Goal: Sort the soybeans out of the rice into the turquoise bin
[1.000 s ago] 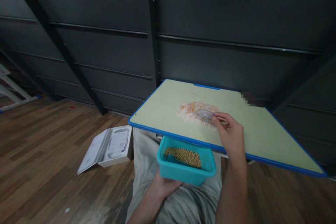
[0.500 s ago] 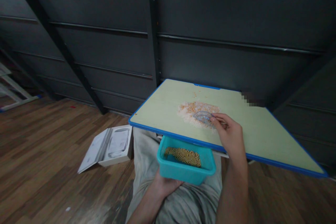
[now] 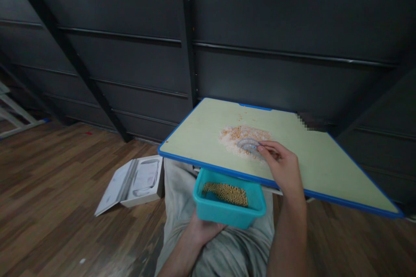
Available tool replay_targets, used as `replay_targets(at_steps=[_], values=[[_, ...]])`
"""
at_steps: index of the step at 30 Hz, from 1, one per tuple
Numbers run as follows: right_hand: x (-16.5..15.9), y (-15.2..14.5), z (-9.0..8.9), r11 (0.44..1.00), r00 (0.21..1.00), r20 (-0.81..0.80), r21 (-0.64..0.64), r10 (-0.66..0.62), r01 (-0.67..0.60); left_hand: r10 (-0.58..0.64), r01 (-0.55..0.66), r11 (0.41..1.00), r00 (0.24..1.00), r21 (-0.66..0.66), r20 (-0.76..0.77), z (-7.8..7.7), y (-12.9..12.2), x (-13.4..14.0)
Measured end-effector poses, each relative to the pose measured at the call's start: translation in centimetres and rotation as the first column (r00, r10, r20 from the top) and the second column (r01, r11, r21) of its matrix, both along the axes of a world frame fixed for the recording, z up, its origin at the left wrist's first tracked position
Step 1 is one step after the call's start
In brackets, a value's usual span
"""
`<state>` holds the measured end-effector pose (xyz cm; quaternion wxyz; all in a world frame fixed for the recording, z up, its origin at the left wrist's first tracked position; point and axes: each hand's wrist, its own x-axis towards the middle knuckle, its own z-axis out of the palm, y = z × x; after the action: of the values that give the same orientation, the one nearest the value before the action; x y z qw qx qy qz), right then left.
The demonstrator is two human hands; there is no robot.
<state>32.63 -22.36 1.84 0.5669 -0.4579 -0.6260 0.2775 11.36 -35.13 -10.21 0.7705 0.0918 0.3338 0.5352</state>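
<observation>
My right hand (image 3: pixel 278 158) pinches the edge of a clear plastic protractor (image 3: pixel 248 143), which lies low over a spread of white rice grains (image 3: pixel 229 142) mixed with yellow soybeans (image 3: pixel 242 132). The rice and beans sit on the pale green top of a small blue-edged table (image 3: pixel 312 156). Under the table's near edge, my left hand (image 3: pixel 206 227) holds a teal plastic container (image 3: pixel 227 214) from below, its fingers partly hidden beneath it. Inside the container lies a layer of soybeans (image 3: pixel 230 194). A few stray beans are scattered beyond the pile.
An open white box (image 3: pixel 143 199) with a moulded insert stands on the wooden floor (image 3: pixel 61 190) to the left of my legs (image 3: pixel 177 194). A dark panelled wall (image 3: pixel 279 17) rises right behind the table. A white metal frame (image 3: pixel 19 117) stands at far left.
The protractor has shifted very slightly and tilted over the pile in my right hand. My left hand and the container keep their place; the whole view has drifted a little.
</observation>
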Motion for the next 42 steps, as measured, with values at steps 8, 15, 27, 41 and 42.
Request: replay_targets(at_steps=[8,15,27,41,42], values=[[-0.1,-0.1,0.2,1.000,0.999,-0.040,0.000,0.012,-0.012,0.001,-0.005,0.998,0.997,-0.058,-0.074,0.9,-0.2,0.1],[-0.1,-0.3,0.4,1.000,1.000,-0.017,-0.010,0.019,-0.020,0.014,-0.016,0.998,1.000,-0.055,-0.021,0.3,-0.1,-0.1],[-0.1,-0.6,0.4,0.998,0.998,0.018,-0.004,0.055,-0.055,0.025,-0.028,0.997,0.999,-0.073,-0.039,0.3,-0.3,-0.1],[0.1,-0.8,0.7,0.996,0.996,0.014,-0.009,0.086,-0.086,0.026,-0.026,0.997,1.000,-0.073,-0.013,-0.2,-0.2,-0.1],[0.1,-0.8,0.7,0.997,0.997,0.016,-0.008,0.077,-0.077,0.025,-0.026,0.997,0.999,-0.077,-0.022,-0.2,-0.2,-0.1]])
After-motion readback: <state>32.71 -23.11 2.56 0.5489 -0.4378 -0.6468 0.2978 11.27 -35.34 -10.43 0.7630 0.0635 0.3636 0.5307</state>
